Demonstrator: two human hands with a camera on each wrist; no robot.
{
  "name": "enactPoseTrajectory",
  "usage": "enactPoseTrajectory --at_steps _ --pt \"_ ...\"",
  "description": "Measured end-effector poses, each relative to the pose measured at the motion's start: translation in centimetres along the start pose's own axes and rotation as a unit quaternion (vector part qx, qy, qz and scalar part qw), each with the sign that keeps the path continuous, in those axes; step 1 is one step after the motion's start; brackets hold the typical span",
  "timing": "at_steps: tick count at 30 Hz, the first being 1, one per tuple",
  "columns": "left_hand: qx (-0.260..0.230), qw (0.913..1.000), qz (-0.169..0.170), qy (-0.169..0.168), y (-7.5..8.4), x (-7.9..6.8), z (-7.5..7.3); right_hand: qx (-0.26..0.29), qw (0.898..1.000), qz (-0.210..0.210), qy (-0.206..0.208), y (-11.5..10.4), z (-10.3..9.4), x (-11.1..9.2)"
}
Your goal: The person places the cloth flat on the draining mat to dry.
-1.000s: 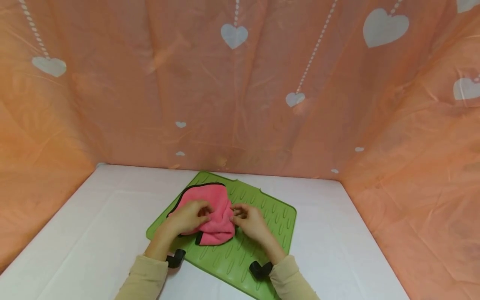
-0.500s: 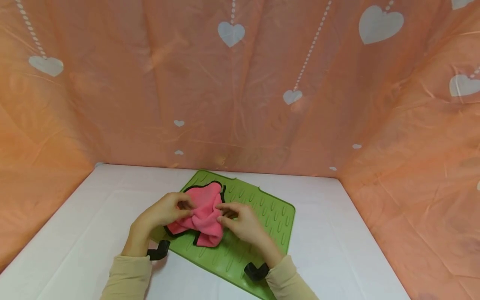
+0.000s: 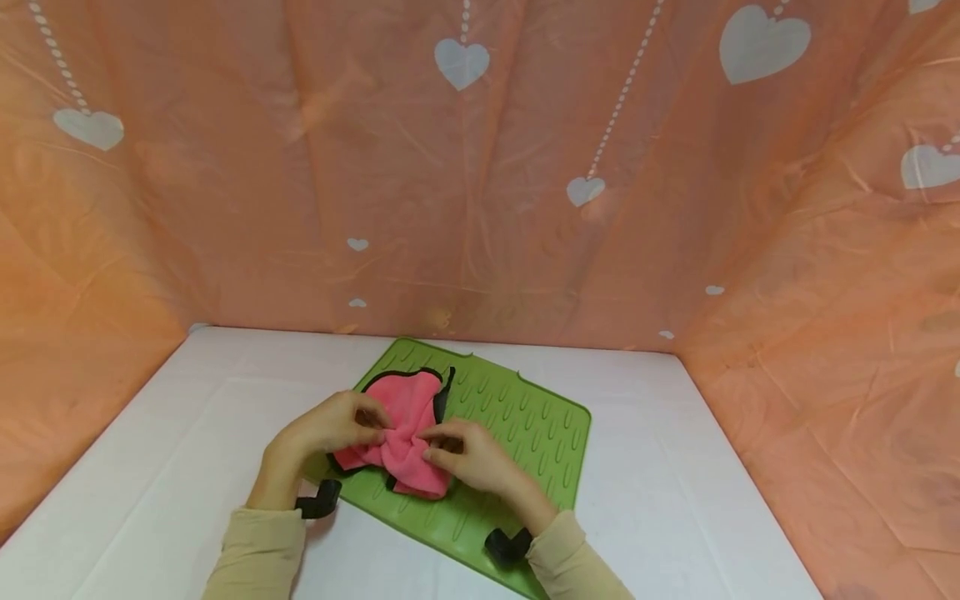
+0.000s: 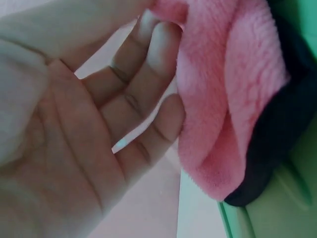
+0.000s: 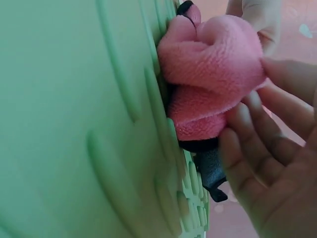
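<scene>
A fluffy pink cloth [image 3: 408, 404] with a black edging lies bunched on a green ridged mat [image 3: 517, 450]. From the left side, my left hand [image 3: 333, 423] pinches a fold of it between thumb and fingers. My right hand [image 3: 472, 454] pinches the cloth from the right, a short way from the left fingertips. Between the two hands the fabric is gathered into a twisted knot of folds. In the right wrist view, a grey underside and a small black loop [image 5: 218, 194] show at the cloth's far end. The left thumb's tip is hidden in the left wrist view.
The mat lies at an angle on a white-covered table [image 3: 652, 483]. An orange curtain [image 3: 480, 208] with pale hearts hangs behind and at both sides. A black wrist mount [image 3: 508, 547] sits on the right wrist, another [image 3: 321, 500] on the left.
The left hand has shifted left and the right hand has come inward. The cloth, spread wider a second ago, is now narrower and more bunched, with its black loop and grey underside showing.
</scene>
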State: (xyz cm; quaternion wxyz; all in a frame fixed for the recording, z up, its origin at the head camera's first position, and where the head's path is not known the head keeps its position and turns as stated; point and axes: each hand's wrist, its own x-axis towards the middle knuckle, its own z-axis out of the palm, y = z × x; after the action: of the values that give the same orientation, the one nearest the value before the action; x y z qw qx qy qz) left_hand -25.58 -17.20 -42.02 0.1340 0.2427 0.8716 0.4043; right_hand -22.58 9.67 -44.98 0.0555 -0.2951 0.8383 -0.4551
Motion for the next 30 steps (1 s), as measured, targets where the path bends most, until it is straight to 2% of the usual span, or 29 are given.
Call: enactPoseTrajectory --at_steps 2,5,9,11,14,19,30 --pt "-0.003 0.9998 -0.003 0.018 -0.1 0.0 -0.2 0.011 0.999 -0.010 0.036 0.1 -0.2 0.0" --pt "-0.001 0.9978 -0.009 0.066 -0.4 -0.1 -0.5 0.022 0.995 -0.019 0.100 0.4 -0.5 0.1" --pt "0.024 0.9890 -0.013 0.146 -1.2 -0.1 -0.7 0.019 0.986 0.000 0.168 1.1 -0.7 0.1" --pt "0.037 0.9850 -0.018 0.167 -1.7 -0.1 -0.8 0.020 0.983 0.015 0.181 1.3 -0.7 0.1" --pt "0.052 0.9841 -0.034 0.166 -2.5 -0.2 -0.8 0.026 0.982 0.029 0.182 1.6 -0.7 0.2" --pt "0.060 0.9879 -0.055 0.132 -3.5 -0.2 -0.6 0.040 0.985 0.035 0.166 1.6 -0.7 0.1" --pt "0.074 0.9870 -0.058 0.131 -3.4 -0.2 -0.3 0.036 0.986 0.041 0.157 1.5 -0.6 0.1"
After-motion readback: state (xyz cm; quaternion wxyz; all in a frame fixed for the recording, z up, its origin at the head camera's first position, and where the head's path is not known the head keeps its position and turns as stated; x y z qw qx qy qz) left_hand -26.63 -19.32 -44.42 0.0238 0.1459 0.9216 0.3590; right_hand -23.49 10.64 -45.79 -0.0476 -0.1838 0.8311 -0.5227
